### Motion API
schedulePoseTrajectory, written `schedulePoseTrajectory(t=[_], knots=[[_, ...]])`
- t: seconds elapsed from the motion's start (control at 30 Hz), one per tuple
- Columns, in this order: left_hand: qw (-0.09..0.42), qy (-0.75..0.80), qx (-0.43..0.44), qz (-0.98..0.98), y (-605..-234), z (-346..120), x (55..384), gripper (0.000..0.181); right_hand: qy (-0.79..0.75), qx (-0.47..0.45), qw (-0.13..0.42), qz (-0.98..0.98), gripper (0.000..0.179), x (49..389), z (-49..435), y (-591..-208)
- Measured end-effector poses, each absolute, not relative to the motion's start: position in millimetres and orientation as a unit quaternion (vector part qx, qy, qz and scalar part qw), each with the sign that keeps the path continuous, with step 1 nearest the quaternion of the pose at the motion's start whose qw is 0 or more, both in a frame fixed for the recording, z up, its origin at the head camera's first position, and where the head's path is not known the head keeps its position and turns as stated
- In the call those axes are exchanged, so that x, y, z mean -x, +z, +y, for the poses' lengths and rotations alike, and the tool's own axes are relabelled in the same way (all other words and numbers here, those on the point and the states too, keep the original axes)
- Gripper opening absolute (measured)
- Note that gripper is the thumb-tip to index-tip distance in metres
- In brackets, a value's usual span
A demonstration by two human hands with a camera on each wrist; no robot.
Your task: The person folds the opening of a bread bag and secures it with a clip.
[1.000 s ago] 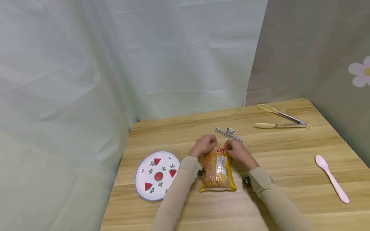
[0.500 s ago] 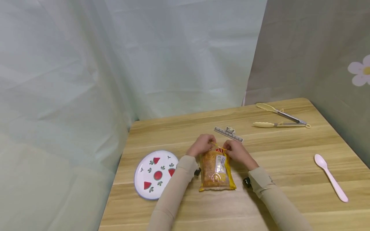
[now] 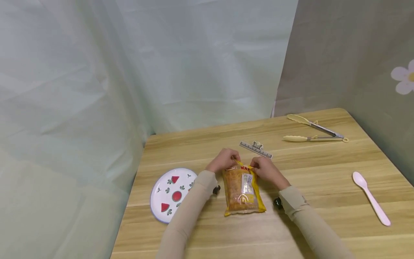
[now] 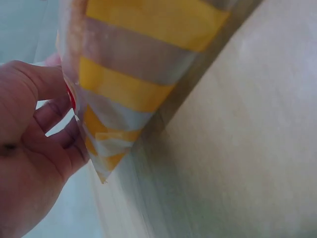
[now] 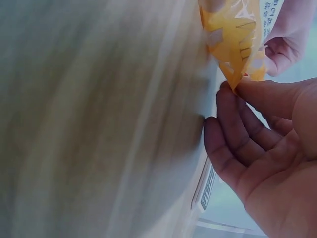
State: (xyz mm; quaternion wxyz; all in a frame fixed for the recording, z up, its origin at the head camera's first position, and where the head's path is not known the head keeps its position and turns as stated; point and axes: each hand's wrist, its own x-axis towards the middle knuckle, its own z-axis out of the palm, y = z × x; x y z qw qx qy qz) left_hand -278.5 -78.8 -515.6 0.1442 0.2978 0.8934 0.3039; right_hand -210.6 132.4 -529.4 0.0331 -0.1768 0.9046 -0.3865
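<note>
A clear and yellow plastic bag of bread [image 3: 240,190] lies on the table, its top end raised between the two hands. My left hand [image 3: 224,160] pinches the top edge near its left corner; in the left wrist view, thumb and fingers [image 4: 49,82] meet at the bag's striped side [image 4: 129,74]. At the right corner, my right hand [image 3: 266,171] pinches the same edge, and the right wrist view has the yellow corner [image 5: 237,69] between thumb and forefinger. Whether the bag's top is sealed or torn cannot be seen.
A silver-grey clip [image 3: 255,149] with a keyboard pattern lies just behind the hands. To the left is a watermelon-patterned plate [image 3: 158,201], partly behind the left sleeve. Cream-tipped tongs [image 3: 323,138] lie spread at the back right, and a pink spoon [image 3: 372,199] at the right.
My left hand has shifted slightly left and away from me, and the bag's top edge now shows more between the hands. My right hand has stayed nearly in place.
</note>
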Motion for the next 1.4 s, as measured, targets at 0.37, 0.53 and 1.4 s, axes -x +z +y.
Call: schedulePoseTrajectory(t=[0.37,0.53,1.4], knots=[[0.126,0.323,-0.319,0.882,-518,-80,280,0.024,-0.416,0.197,0.091,0.883,0.021,214,131,-525],[0.125,0.328,-0.32,0.88,-518,-78,280,0.026,-0.41,0.199,0.108,0.883,0.027,217,130,-526],[0.227,0.32,-0.335,0.857,-509,-73,275,0.028,-0.463,0.181,0.114,0.86,0.018,224,137,-530]])
